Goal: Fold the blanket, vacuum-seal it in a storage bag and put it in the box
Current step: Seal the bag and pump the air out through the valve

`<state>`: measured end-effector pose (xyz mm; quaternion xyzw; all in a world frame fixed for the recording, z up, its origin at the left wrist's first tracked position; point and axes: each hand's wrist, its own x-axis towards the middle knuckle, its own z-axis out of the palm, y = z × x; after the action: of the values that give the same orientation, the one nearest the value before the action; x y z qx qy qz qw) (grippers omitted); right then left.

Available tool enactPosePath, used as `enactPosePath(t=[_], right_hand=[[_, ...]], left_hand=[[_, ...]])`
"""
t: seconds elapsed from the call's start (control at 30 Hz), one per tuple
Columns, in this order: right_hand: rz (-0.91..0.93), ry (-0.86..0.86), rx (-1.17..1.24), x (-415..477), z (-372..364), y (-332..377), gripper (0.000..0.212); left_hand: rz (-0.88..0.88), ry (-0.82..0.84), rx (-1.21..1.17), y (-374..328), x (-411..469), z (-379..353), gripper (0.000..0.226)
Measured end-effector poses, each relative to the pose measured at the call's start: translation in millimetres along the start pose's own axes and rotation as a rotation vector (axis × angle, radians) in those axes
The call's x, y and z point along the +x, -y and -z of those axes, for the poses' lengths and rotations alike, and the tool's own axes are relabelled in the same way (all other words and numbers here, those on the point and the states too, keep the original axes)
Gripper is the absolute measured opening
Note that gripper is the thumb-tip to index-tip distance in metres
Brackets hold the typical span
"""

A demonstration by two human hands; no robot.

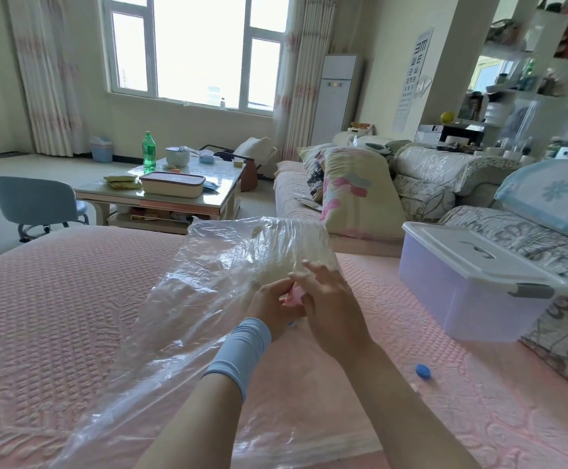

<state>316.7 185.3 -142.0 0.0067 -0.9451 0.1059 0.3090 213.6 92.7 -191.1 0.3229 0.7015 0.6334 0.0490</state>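
Note:
A clear, crinkled plastic storage bag (208,286) lies across the pink bed cover (55,299) and lifts up in front of me. My left hand (270,308), with a pale blue wristband, and my right hand (330,299) meet at the bag's right side. Between their fingers sits a small pink piece (292,294); the left hand pinches it with the bag, and the right hand's fingers are partly spread over it. A pale purple storage box (462,292) with a white lid stands shut at the right. A small blue cap (423,370) lies on the cover near my right forearm.
A sofa (445,177) piled with pillows and a floral cushion (357,194) runs along the right. A coffee table (174,198) with a green bottle and a lidded container stands beyond the bed. A blue-grey chair (35,204) is at the left.

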Motion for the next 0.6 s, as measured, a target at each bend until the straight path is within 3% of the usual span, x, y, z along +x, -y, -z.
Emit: enactPosePath(t=[0.07, 0.2, 0.27, 0.33, 0.43, 0.47, 0.53, 0.6], right_hand=[[0.036, -0.064, 0.048, 5.4, 9.0, 2.1, 0.043], [0.244, -0.542, 0.059, 22.4, 35.8, 15.5, 0.036], [0.262, -0.659, 0.072, 24.0, 37.6, 15.0, 0.035], [0.208, -0.536, 0.064, 15.8, 28.0, 13.2, 0.039], [-0.001, -0.066, -0.013, 2.2, 8.8, 7.9, 0.041], [-0.041, 0.004, -0.006, 1.3, 7.1, 6.3, 0.04], [-0.02, -0.036, 0.016, 4.2, 15.8, 8.5, 0.041], [0.104, -0.266, 0.043, 12.3, 32.9, 16.9, 0.04]], left_hand=[[-0.007, 0.003, -0.016, -0.8, 0.4, 2.2, 0.025], [-0.05, 0.004, 0.032, 2.2, 4.9, 6.7, 0.043], [-0.04, 0.016, 0.003, 3.3, 4.9, 4.8, 0.046], [-0.032, 0.011, -0.012, 2.8, 3.3, 2.4, 0.04], [0.005, 0.001, -0.032, 2.5, 1.3, 0.1, 0.032], [0.016, 0.001, -0.036, 2.4, 1.1, -0.2, 0.033], [0.007, 0.005, -0.064, 1.1, 0.9, 0.4, 0.032], [-0.029, 0.015, -0.09, -0.1, 1.1, 2.6, 0.037]])
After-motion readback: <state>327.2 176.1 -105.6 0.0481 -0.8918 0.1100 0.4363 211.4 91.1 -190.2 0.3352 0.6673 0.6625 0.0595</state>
